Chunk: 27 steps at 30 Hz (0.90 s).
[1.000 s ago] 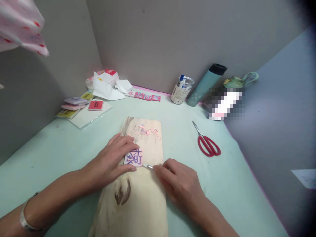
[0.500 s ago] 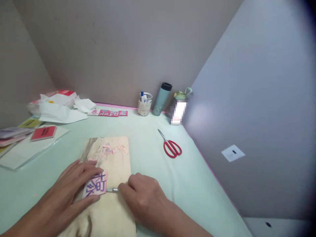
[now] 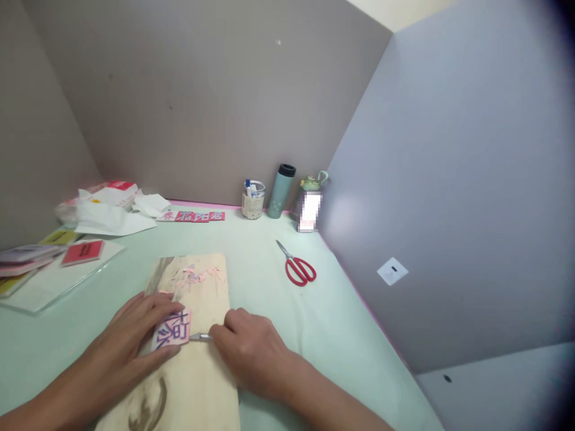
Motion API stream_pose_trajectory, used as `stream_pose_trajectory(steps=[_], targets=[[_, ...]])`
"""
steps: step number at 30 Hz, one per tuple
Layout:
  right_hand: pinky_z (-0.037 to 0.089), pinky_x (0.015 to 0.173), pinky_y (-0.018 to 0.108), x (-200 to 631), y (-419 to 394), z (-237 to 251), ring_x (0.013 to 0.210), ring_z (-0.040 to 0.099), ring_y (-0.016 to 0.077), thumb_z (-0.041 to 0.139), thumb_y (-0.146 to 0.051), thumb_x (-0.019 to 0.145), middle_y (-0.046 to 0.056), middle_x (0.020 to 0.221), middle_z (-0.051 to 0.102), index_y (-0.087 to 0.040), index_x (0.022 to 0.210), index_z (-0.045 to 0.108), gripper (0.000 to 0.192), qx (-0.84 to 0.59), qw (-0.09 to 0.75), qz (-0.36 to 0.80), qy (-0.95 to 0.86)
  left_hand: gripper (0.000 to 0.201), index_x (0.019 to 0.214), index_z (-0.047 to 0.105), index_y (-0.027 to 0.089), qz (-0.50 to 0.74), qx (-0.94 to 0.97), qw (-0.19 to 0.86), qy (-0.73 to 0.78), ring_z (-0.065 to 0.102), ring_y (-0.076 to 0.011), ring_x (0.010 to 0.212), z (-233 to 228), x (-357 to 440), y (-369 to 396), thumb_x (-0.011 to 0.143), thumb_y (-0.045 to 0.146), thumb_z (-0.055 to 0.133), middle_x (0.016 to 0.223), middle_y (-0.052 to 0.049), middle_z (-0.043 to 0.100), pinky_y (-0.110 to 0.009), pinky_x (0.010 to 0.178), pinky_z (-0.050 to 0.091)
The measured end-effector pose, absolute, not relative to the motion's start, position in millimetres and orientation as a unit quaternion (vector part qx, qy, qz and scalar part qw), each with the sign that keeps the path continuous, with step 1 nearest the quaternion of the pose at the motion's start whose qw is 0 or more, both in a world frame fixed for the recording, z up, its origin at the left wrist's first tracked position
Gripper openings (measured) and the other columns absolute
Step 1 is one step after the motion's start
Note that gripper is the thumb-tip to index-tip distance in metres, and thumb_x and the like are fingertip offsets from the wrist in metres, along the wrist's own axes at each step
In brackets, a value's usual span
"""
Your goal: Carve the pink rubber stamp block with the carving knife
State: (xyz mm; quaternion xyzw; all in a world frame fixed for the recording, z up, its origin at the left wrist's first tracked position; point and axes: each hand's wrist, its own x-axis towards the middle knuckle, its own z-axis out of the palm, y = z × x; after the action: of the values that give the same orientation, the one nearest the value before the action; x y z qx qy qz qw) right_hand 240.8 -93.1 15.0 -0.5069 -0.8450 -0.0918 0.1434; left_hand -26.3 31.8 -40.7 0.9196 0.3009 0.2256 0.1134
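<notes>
Craft knife (image 3: 200, 337) at edge of pink block (image 3: 173, 332)

Right hand (image 3: 249, 347) pinches the knife, its tip at the block's near right corner. The block — marked with purple strokes — lies on a wooden board (image 3: 204, 371), clasped between thumb and fingers of the left hand (image 3: 141, 329). Pink shavings (image 3: 194, 275) lie farther up the board. On the worktop (image 3: 269, 317), red-handled scissors (image 3: 291, 258) lie rightward — 4 lettered tiles (image 3: 192, 216) along the far side.
</notes>
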Motion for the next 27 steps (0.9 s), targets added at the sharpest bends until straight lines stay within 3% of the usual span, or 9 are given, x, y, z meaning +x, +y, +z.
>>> stream_pose_trajectory(steps=[10, 27], targets=[[0.025, 0.053, 0.031, 242, -92, 10, 0.071, 0.049, 0.0175, 0.059, -0.012, 0.092, 0.002, 0.083, 0.058, -0.02, 0.088, 0.055, 0.01, -0.505, 0.139, -0.09, -0.847, 0.043, 0.127, 0.064, 0.03, 0.288, 0.875, 0.199, 0.334, 0.051, -0.0319, 0.129, -23, -9, 10, 0.092, 0.055, 0.062, 0.135, -0.007, 0.061, -0.044, 0.108, 0.043], [0.024, 0.05, 0.031, 241, -91, 9, 0.071, 0.05, 0.0183, 0.06, -0.011, 0.089, 0.002, 0.082, 0.058, -0.022, 0.087, 0.055, 0.012, -0.505, 0.135, -0.103, -0.846, 0.043, 0.125, 0.065, 0.031, 0.307, 0.871, 0.182, 0.338, 0.057, -0.0311, 0.127, -24, -8, 11, 0.091, 0.057, 0.061, 0.134, -0.006, 0.064, -0.04, 0.106, 0.048]])
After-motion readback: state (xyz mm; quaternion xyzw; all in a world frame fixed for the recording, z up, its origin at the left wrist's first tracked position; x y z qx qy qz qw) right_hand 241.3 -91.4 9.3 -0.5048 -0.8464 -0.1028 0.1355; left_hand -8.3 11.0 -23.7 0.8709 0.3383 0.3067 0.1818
